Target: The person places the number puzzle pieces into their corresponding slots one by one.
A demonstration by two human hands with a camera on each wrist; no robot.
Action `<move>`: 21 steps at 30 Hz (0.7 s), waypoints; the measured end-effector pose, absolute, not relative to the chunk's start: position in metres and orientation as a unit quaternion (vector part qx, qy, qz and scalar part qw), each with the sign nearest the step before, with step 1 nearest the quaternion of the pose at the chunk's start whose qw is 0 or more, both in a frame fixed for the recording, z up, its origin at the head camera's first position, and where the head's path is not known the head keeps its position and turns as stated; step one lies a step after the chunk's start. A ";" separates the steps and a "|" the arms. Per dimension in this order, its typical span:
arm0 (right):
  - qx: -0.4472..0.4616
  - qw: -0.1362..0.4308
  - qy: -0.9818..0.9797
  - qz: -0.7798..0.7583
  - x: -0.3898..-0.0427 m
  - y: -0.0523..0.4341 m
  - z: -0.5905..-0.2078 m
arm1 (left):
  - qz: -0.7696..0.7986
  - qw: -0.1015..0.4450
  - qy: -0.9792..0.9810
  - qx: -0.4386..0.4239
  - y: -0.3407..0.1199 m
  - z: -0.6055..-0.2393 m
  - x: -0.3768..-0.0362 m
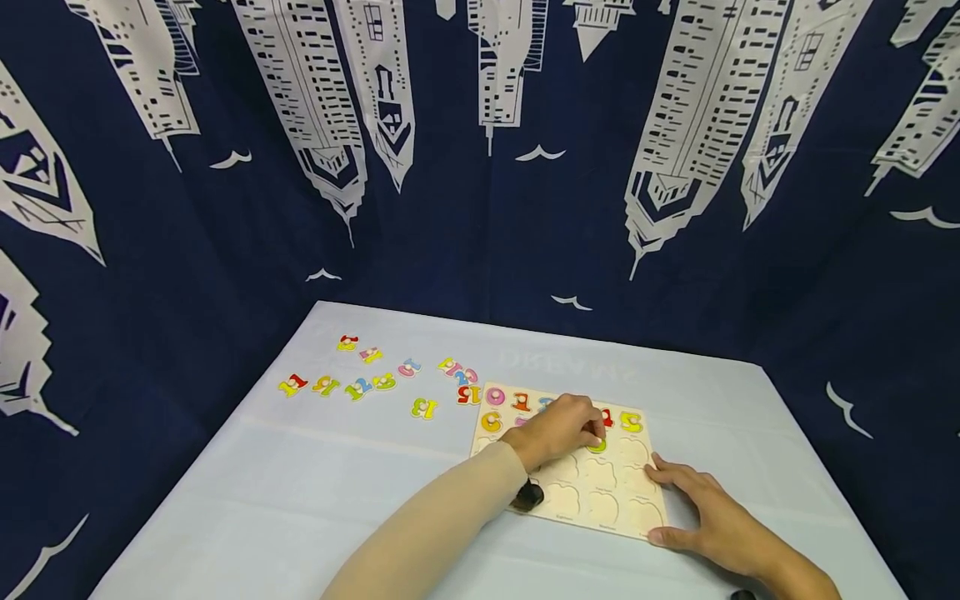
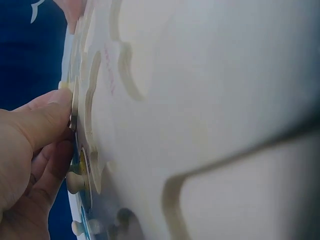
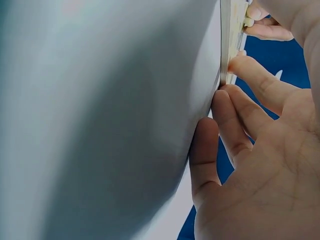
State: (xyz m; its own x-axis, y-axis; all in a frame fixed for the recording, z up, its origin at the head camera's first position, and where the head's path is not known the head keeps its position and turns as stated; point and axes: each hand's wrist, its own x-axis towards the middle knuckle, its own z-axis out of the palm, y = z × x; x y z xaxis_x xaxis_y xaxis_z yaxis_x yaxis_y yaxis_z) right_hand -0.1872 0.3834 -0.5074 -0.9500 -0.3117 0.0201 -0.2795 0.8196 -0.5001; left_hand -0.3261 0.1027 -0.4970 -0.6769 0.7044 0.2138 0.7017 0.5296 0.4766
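A wooden number puzzle board (image 1: 622, 487) lies on the table, its upper rows holding several coloured number pieces and its lower rows showing bare recesses. My left hand (image 1: 562, 429) reaches over the board and pinches a yellow-green piece (image 1: 597, 447), mostly hidden under the fingers. In the left wrist view the thumb and fingers of the left hand (image 2: 30, 150) close on a piece right at the board's surface. My right hand (image 1: 708, 515) rests at the board's right edge. Its fingers (image 3: 230, 127) are extended in the right wrist view, touching the edge and the tabletop.
Loose number pieces lie left of the board, among them a yellow-green 13 (image 1: 423, 408), a blue-and-yellow 12 (image 1: 358, 388) and a red 15 (image 1: 468, 394) touching the board's corner. A white cloth covers the table (image 1: 300, 483). Behind hangs a dark blue curtain (image 1: 480, 225) with printed buildings.
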 end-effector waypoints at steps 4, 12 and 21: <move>-0.153 0.037 0.955 -0.252 -0.188 0.382 -0.506 | 0.275 0.007 0.869 0.411 0.100 -0.497 -0.328; -0.150 0.038 0.958 -0.241 -0.188 0.382 -0.505 | 0.276 0.014 0.871 0.407 0.101 -0.493 -0.329; -0.154 0.036 0.959 -0.237 -0.188 0.382 -0.505 | 0.236 -0.003 0.892 0.385 0.105 -0.493 -0.325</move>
State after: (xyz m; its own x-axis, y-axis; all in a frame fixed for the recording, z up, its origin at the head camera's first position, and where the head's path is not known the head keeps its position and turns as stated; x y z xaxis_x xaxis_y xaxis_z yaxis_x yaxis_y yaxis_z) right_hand -0.1875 0.3818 -0.5048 -0.9502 -0.3115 0.0045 -0.2776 0.8402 -0.4659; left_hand -0.3251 0.1054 -0.4932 -0.7032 0.6862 0.1861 0.6886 0.5921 0.4187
